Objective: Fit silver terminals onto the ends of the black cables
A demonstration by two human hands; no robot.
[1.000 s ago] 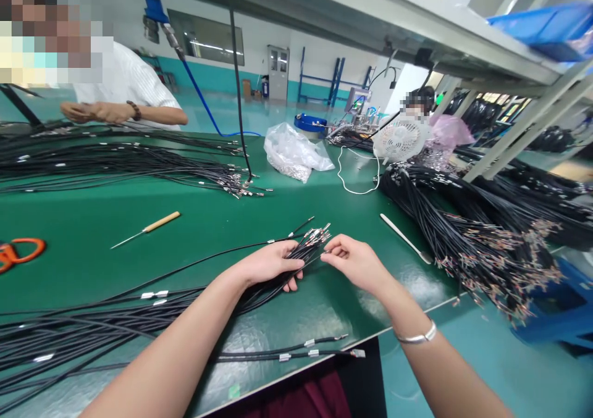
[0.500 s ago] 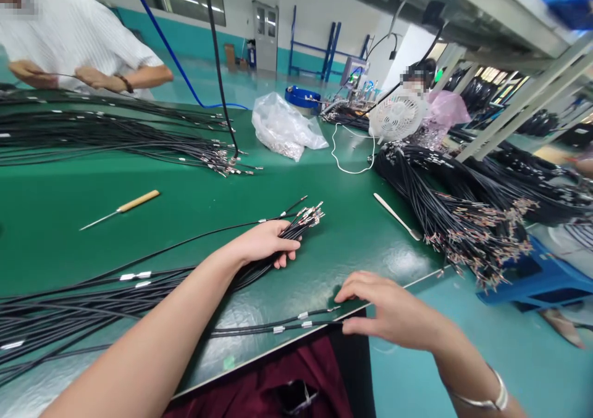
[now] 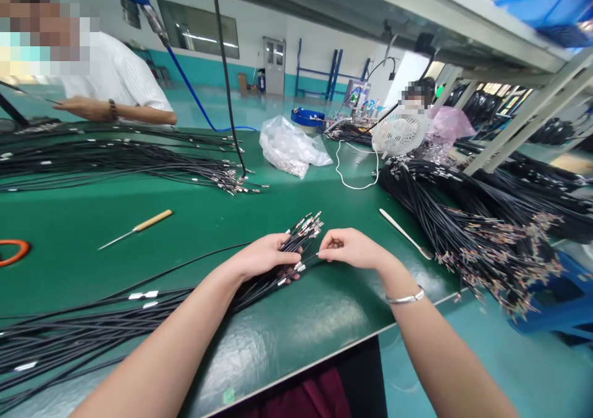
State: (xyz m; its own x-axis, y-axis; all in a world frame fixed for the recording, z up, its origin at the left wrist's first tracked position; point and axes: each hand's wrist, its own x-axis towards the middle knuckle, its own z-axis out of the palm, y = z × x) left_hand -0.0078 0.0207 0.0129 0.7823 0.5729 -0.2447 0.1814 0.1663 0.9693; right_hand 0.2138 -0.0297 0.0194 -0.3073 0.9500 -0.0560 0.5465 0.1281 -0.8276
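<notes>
The cable bundle lies on the green table, its long axis running from lower left to upper right and ending in metal terminals. The left hand clasps it just behind them. The right hand, just right of the bundle, pinches 1 cable tip. No writing is legible.

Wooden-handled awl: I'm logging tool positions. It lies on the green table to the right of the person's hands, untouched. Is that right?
No. The head view shows the wooden-handled awl lying on the green table to the left of the person's hands, untouched. The left hand grips the cable bundle; the right hand pinches a cable end.
</notes>
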